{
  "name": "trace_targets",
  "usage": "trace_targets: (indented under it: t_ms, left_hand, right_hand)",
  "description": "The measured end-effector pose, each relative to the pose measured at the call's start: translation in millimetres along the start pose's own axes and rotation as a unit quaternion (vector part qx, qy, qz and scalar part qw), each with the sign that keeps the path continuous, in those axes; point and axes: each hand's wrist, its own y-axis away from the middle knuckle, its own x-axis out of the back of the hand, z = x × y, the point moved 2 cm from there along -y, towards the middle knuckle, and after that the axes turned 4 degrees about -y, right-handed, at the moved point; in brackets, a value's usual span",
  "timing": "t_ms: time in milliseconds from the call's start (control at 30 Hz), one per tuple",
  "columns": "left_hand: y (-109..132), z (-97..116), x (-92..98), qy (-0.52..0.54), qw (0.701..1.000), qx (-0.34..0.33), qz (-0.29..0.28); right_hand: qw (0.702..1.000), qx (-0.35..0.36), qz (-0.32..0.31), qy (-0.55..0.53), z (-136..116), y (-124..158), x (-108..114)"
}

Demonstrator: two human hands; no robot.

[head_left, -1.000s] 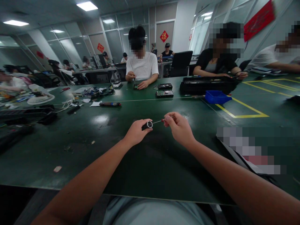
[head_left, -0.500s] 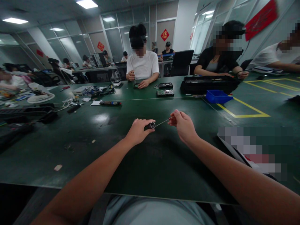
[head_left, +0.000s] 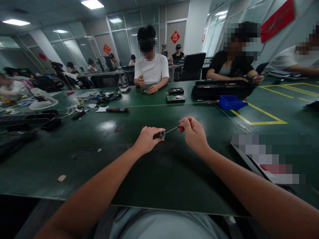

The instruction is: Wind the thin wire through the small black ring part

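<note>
My left hand [head_left: 147, 139] is closed around a small black cylinder with a silver ring end [head_left: 160, 134], held just above the green table [head_left: 154, 172]. My right hand [head_left: 193, 132] pinches the handle of a thin screwdriver [head_left: 171, 129]. Its metal shaft points left and its tip reaches the cylinder's silver end. Both forearms stretch out from the bottom of the view.
A blue bin [head_left: 230, 102] and a long black tray [head_left: 220, 89] stand at the back right beside yellow floor-tape lines [head_left: 264, 119]. Circuit boards [head_left: 175, 98], cables and tools [head_left: 117, 109] lie further back. Several people sit across the table. Paper scraps [head_left: 61, 178] lie left.
My right hand has risen slightly, so the screwdriver now slopes down towards the cylinder. My left hand has shifted a little to the right with the cylinder.
</note>
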Motion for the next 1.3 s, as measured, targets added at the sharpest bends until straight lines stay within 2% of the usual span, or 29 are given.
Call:
trace_targets:
  t_ms: [233,400,600,767,900,1067,1300]
  left_hand:
    - [-1,-2,-1.6,-0.010,1.000,0.002,-0.020]
    - [-1,-1,-0.6,0.031,0.999,-0.003,-0.012]
    - [-1,-1,0.9,0.136,0.987,0.067,0.053]
    - [0,4,0.6,0.190,0.977,0.094,0.037]
    - [2,15,2.1,0.134,0.987,0.083,-0.012]
    - [3,27,-1.8,0.037,0.997,0.012,-0.063]
    - [2,32,-20.3,-0.119,0.984,-0.059,-0.118]
  right_hand:
    - [0.996,0.024,-0.016,0.082,3,-4,2]
    - [0.992,0.022,-0.026,0.121,3,-4,1]
    - [0.990,0.023,-0.020,0.140,2,-4,2]
    - [0.987,0.027,-0.027,0.154,2,-5,1]
    - [0.985,0.036,-0.034,0.164,2,-5,1]
    - [0.984,0.039,-0.044,0.169,3,-5,0]
    - [0.983,0.033,-0.048,0.173,4,-5,-1]
